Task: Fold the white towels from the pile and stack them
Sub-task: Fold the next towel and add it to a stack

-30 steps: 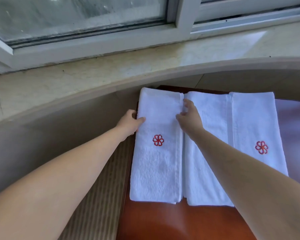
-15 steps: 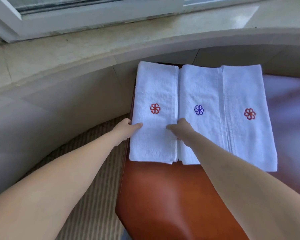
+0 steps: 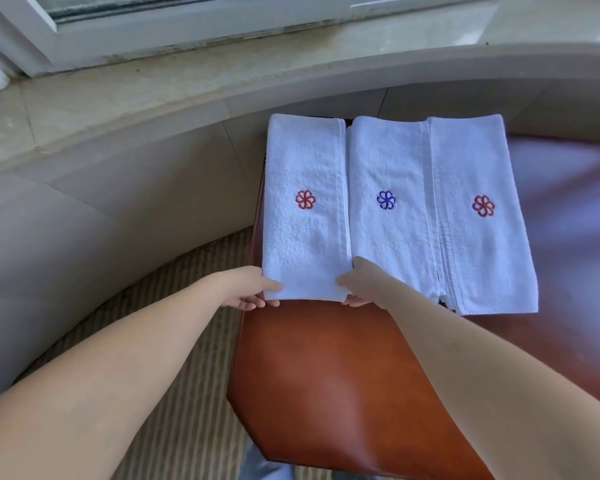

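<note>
Three folded white towels lie side by side on the bench (image 3: 326, 375), a red-brown wooden top, at its far end near the wall.

Left towel (image 3: 303, 244): long narrow fold, red flower mark near mid-length. Its left edge sits at or slightly past the bench's left edge; its right edge touches the middle towel.

Middle towel (image 3: 388, 237): same fold, blue flower mark. Its right edge is overlapped by, or touches, the right towel (image 3: 482, 251), which bears a red flower mark.

Left hand (image 3: 248, 289): at the near left corner of the left towel. Thumb on top of the cloth, fingers curled beneath the edge. Grip narrow, pinching that corner.

Right hand (image 3: 359, 284): at the near right corner of the same towel, along the seam with the middle towel. Thumb on top, fingertips showing below the near edge. Grip narrow, pinching that corner.

Both forearms reach in from the near side, bare.

The towel's near edge looks slightly raised off the bench between the two hands; the rest lies flat.

Surroundings: pale stone sill (image 3: 153, 91) curves behind the bench, white window frame (image 3: 187, 32) above it, striped carpet (image 3: 194, 341) to the left below the bench.
</note>
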A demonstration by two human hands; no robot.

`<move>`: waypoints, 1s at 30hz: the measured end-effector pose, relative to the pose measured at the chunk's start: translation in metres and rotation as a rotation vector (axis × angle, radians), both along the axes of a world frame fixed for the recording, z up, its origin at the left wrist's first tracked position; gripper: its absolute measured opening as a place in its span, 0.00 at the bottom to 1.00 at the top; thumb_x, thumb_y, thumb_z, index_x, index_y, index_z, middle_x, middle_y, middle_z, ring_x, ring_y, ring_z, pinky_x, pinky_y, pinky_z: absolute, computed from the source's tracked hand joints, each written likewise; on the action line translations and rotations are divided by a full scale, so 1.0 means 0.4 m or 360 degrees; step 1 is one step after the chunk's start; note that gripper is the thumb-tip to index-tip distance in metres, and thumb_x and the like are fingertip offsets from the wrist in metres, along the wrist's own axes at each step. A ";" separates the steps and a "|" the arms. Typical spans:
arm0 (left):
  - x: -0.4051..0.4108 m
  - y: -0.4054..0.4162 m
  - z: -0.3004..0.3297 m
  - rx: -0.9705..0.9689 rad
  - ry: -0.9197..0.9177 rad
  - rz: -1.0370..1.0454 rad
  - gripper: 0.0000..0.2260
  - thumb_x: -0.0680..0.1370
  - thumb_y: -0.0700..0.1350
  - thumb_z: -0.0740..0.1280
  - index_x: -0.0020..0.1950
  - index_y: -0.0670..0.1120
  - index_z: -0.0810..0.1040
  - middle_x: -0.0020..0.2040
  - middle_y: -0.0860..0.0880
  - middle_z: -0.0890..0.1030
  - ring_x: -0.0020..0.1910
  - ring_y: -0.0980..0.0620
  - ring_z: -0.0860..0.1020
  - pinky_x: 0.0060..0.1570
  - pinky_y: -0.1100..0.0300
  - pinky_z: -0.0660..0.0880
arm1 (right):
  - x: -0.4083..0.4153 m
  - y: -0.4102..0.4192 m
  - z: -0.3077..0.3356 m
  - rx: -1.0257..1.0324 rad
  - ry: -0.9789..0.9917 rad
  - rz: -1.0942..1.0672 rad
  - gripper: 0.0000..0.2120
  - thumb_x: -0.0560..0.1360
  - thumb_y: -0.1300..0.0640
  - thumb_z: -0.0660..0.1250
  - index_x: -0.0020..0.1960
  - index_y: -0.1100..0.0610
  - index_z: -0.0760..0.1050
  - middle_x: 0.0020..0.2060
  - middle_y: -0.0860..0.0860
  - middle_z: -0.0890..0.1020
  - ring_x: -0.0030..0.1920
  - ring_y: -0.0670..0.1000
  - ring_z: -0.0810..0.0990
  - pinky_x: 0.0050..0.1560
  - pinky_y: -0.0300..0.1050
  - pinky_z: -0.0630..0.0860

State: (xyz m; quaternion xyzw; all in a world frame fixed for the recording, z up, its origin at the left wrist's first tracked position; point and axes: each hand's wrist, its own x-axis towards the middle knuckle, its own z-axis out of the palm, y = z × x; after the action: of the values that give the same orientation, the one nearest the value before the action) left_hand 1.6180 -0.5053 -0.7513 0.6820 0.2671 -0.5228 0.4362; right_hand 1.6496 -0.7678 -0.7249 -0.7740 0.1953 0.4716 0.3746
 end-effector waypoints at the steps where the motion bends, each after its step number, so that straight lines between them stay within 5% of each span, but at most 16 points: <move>1: -0.005 -0.006 0.001 0.0087 -0.0037 -0.0081 0.18 0.78 0.57 0.71 0.63 0.49 0.76 0.46 0.50 0.88 0.32 0.58 0.76 0.33 0.65 0.73 | -0.008 0.000 -0.001 -0.0061 -0.0038 0.0130 0.11 0.77 0.58 0.62 0.58 0.58 0.70 0.44 0.58 0.86 0.42 0.58 0.88 0.48 0.51 0.85; 4: 0.000 -0.016 0.025 0.0519 -0.0301 -0.0478 0.24 0.76 0.65 0.68 0.55 0.45 0.76 0.42 0.51 0.85 0.35 0.54 0.78 0.33 0.61 0.73 | -0.005 0.000 0.012 -0.0463 -0.0338 0.0637 0.11 0.74 0.50 0.64 0.51 0.56 0.71 0.35 0.49 0.85 0.33 0.50 0.83 0.35 0.44 0.78; 7: 0.003 -0.022 0.052 0.1034 -0.0883 -0.0772 0.25 0.74 0.66 0.68 0.57 0.48 0.67 0.51 0.50 0.76 0.48 0.48 0.79 0.41 0.54 0.75 | 0.013 0.003 0.024 -0.0773 -0.0803 0.0878 0.17 0.73 0.48 0.69 0.52 0.55 0.64 0.39 0.48 0.75 0.38 0.52 0.76 0.32 0.44 0.64; 9: 0.003 -0.042 0.057 0.1149 -0.1346 -0.0970 0.24 0.76 0.62 0.69 0.62 0.48 0.66 0.62 0.48 0.70 0.62 0.44 0.72 0.54 0.52 0.73 | 0.013 0.007 0.019 -0.0681 -0.1052 0.0972 0.20 0.73 0.50 0.70 0.59 0.54 0.66 0.51 0.49 0.75 0.52 0.55 0.76 0.40 0.46 0.70; 11: -0.001 -0.071 0.055 0.1096 -0.1511 -0.1209 0.28 0.78 0.61 0.66 0.74 0.52 0.63 0.77 0.47 0.59 0.76 0.42 0.58 0.71 0.49 0.64 | -0.001 0.006 0.004 -0.0600 -0.1158 0.1160 0.29 0.74 0.48 0.71 0.72 0.50 0.65 0.70 0.51 0.67 0.70 0.56 0.67 0.60 0.50 0.72; 13: -0.013 -0.098 0.039 0.1025 -0.1409 -0.1391 0.31 0.81 0.62 0.60 0.81 0.57 0.54 0.83 0.49 0.46 0.82 0.44 0.45 0.79 0.47 0.49 | -0.027 0.001 -0.015 -0.0583 -0.1067 0.1283 0.36 0.76 0.43 0.68 0.79 0.44 0.56 0.80 0.50 0.51 0.80 0.58 0.50 0.75 0.58 0.61; 16: -0.046 -0.125 0.010 0.0944 -0.1210 -0.1458 0.30 0.83 0.61 0.56 0.83 0.60 0.47 0.84 0.51 0.39 0.82 0.45 0.37 0.80 0.46 0.42 | -0.072 -0.019 -0.054 -0.0613 -0.0924 0.1323 0.38 0.79 0.39 0.64 0.81 0.41 0.48 0.81 0.49 0.41 0.81 0.60 0.40 0.77 0.65 0.55; 25: -0.193 -0.201 0.024 0.1021 -0.1110 -0.1384 0.30 0.84 0.55 0.58 0.82 0.64 0.45 0.83 0.50 0.38 0.82 0.44 0.38 0.80 0.46 0.43 | -0.162 -0.109 -0.033 -0.0476 -0.0937 0.1556 0.37 0.81 0.46 0.61 0.83 0.47 0.46 0.82 0.49 0.40 0.81 0.58 0.39 0.79 0.61 0.52; 30: -0.219 -0.251 0.075 0.0986 -0.0926 -0.1349 0.30 0.83 0.52 0.59 0.83 0.60 0.50 0.84 0.47 0.48 0.82 0.45 0.50 0.80 0.47 0.51 | -0.176 -0.148 0.040 -0.0406 -0.0751 0.1746 0.34 0.81 0.48 0.61 0.83 0.50 0.52 0.83 0.50 0.46 0.81 0.57 0.48 0.76 0.58 0.62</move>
State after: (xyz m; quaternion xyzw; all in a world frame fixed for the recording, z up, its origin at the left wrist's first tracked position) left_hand 1.5303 -0.6057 -0.7214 0.9395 -0.0187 -0.3409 0.0258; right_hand 1.5793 -0.8271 -0.7088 -0.8841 -0.2653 0.3845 0.0147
